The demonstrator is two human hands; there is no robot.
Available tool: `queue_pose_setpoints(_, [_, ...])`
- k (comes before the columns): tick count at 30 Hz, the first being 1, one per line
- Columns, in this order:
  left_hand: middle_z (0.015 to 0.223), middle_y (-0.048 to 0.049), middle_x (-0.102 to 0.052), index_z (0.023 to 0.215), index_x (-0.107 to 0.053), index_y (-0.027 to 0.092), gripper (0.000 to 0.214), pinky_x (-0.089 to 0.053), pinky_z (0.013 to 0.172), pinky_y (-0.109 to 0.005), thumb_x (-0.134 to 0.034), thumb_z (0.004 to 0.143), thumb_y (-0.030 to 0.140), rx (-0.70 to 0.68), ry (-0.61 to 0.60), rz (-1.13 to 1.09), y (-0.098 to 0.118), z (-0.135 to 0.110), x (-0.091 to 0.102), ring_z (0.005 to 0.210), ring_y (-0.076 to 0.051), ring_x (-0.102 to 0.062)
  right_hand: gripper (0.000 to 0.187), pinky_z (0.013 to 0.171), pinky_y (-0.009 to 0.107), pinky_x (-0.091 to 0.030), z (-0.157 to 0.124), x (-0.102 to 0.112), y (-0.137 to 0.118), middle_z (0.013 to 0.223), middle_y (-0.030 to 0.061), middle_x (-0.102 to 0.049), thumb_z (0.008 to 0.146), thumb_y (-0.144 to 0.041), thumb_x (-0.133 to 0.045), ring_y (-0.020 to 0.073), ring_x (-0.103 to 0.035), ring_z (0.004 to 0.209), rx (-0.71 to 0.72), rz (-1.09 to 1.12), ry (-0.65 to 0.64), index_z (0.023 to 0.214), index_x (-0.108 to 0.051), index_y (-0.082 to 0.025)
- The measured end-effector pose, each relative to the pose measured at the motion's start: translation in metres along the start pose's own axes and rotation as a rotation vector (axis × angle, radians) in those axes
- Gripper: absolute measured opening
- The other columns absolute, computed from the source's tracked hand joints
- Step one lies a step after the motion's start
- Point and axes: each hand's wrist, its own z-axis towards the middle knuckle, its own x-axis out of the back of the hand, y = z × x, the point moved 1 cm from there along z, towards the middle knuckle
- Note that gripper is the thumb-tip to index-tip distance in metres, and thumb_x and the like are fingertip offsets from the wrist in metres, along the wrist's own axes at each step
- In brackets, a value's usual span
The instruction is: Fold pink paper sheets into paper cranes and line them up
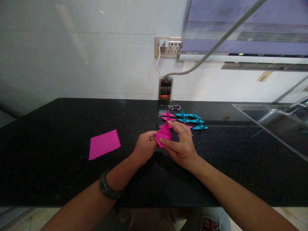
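Note:
A partly folded piece of pink origami paper (164,134) is held up between my two hands over the counter. My left hand (145,146) pinches its left and lower edge. My right hand (181,145) grips it from the other side, with the thumb on the lower front and a fingertip at the top point. Just behind my hands lie several folded paper cranes, pink ones (168,115) on the left and blue ones (197,121) on the right; my right hand hides some of the pink. Left of my hands rests a flat pink paper sheet (104,144).
The black counter (60,128) runs to a white tiled wall. A beaded bracelet (174,107) lies behind the cranes, near a blurred-out object (166,89) against the wall. A metal sink (284,125) is at the right. A plug sits in the wall socket (168,47).

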Motion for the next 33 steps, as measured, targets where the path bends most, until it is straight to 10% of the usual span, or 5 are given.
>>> queue_pose_setpoints(4, [0.067, -0.0011, -0.065, 0.088, -0.064, 0.013, 0.023, -0.044, 0.055, -0.023, -0.055, 0.072, 0.026, -0.001, 0.028, 0.0, -0.001, 0.0, 0.002, 0.055, -0.01, -0.055, 0.013, 0.094, 0.047, -0.028, 0.001, 0.001, -0.004, 0.126, 0.0019, -0.04, 0.07, -0.028, -0.062, 0.027, -0.034, 0.116, -0.04, 0.085, -0.047, 0.082, -0.066, -0.029])
queue_pose_setpoints(9, [0.076, -0.0038, -0.067, 0.092, -0.063, 0.013, 0.026, -0.047, 0.064, -0.026, -0.055, 0.073, 0.029, -0.014, -0.072, 0.05, -0.005, 0.0, 0.003, 0.063, -0.013, -0.06, 0.008, 0.088, 0.041, -0.037, -0.002, -0.007, 0.002, 0.106, 0.0065, -0.049, 0.07, -0.026, -0.061, 0.0226, -0.045, 0.103, -0.452, 0.283, 0.109, 0.065, -0.06, -0.02])
queue_pose_setpoints(16, [0.084, -0.0036, -0.067, 0.097, -0.063, 0.016, 0.027, -0.048, 0.067, -0.026, -0.05, 0.077, 0.028, -0.151, -0.069, 0.235, -0.005, 0.0, 0.004, 0.071, -0.015, -0.061, 0.031, 0.045, 0.022, -0.042, -0.005, -0.024, 0.002, 0.07, -0.003, -0.055, 0.066, -0.032, -0.063, 0.0099, -0.05, 0.052, -0.94, 0.96, 0.031, 0.088, -0.044, -0.022])
queue_pose_setpoints(20, [0.083, -0.004, -0.067, 0.096, -0.065, 0.017, 0.027, -0.047, 0.069, -0.028, -0.05, 0.076, 0.028, -0.19, -0.063, 0.406, -0.002, -0.003, 0.004, 0.073, -0.017, -0.061, 0.02, 0.045, 0.021, -0.04, -0.004, -0.023, 0.001, 0.065, -0.0032, -0.053, 0.07, -0.034, -0.059, 0.0087, -0.047, 0.05, -0.976, 0.97, 0.002, 0.079, -0.05, -0.019])
queue_pose_setpoints(33, [0.066, -0.0034, -0.063, 0.081, -0.063, 0.011, 0.028, -0.049, 0.06, -0.026, -0.054, 0.074, 0.037, 0.118, -0.119, -0.117, -0.004, -0.004, 0.002, 0.059, -0.012, -0.059, 0.014, 0.054, 0.024, -0.041, -0.006, -0.019, 0.005, 0.064, -0.0002, -0.055, 0.069, -0.03, -0.06, 0.0111, -0.049, 0.057, -0.865, 0.667, 0.057, 0.071, -0.057, -0.016])
